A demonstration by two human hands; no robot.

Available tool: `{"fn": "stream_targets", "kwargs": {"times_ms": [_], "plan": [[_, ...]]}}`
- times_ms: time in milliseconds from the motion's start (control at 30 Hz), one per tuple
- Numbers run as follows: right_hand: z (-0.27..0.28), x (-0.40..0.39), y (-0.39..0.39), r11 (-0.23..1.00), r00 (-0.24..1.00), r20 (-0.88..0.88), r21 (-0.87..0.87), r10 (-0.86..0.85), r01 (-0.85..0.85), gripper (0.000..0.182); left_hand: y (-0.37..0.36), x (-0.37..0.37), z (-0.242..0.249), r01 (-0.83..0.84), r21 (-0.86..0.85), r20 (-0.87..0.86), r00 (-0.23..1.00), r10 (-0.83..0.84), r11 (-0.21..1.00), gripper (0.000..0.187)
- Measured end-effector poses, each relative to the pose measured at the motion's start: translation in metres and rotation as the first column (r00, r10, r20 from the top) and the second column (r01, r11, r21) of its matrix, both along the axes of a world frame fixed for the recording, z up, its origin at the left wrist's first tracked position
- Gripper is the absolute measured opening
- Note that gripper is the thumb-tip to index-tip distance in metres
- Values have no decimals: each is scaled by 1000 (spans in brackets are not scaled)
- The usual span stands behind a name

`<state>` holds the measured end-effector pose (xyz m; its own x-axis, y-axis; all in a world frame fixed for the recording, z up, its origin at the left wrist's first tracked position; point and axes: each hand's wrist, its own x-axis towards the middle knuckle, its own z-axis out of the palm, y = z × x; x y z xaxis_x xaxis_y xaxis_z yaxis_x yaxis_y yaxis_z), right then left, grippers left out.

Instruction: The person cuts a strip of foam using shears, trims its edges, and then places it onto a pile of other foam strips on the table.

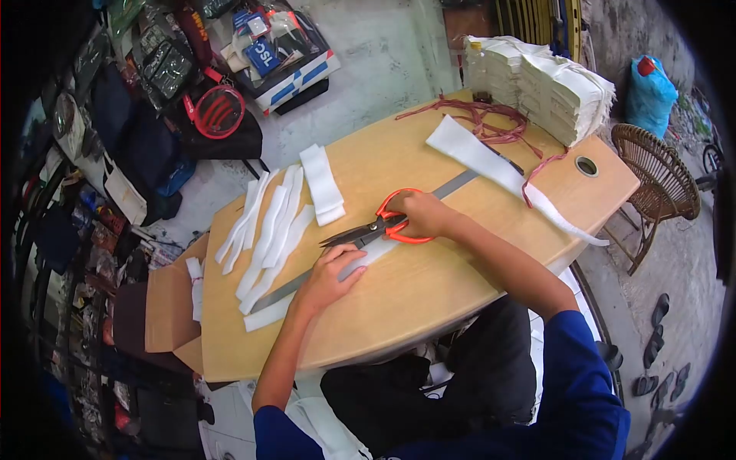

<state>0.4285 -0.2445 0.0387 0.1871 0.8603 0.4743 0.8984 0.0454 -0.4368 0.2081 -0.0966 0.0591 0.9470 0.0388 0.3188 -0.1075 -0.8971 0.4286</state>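
Observation:
My right hand is closed around the orange handles of a pair of scissors. The dark blades point left, just above my left hand. A long grey metal ruler lies diagonally across the table, passing under the scissors. Along its near edge runs a white foam strip. My left hand rests on the ruler and the strip, its fingers stretched out and pressing down. Several cut white foam strips lie to the left, beside a wider folded foam piece.
The wooden table carries a long foam sheet, tangled reddish cord and a tied stack of white material. An open cardboard box stands at the left edge. On the right is a wicker chair.

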Motion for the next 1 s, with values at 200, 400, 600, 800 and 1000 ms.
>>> {"fn": "stream_targets", "kwargs": {"times_ms": [200,400,600,800,1000], "plan": [[2,-3,-1,998,1000,-11,62,25,-24,42,6,0,-7,14,-110,45,999,-9,994,30],[35,-35,-23,942,987,-3,300,-160,154,37,17,1,-12,91,-81,111,990,-82,992,29],[77,-112,-80,956,602,-743,-251,-292,154,34,19,0,-13,95,-40,207,975,-84,995,28],[61,-134,-119,899,295,-933,-300,-207,-318,46,23,0,-20,86,-73,249,966,-65,994,29],[61,-139,-126,781,107,-862,-496,-496,-380,60,23,-1,-19,92,-81,253,965,-69,992,28]]}}
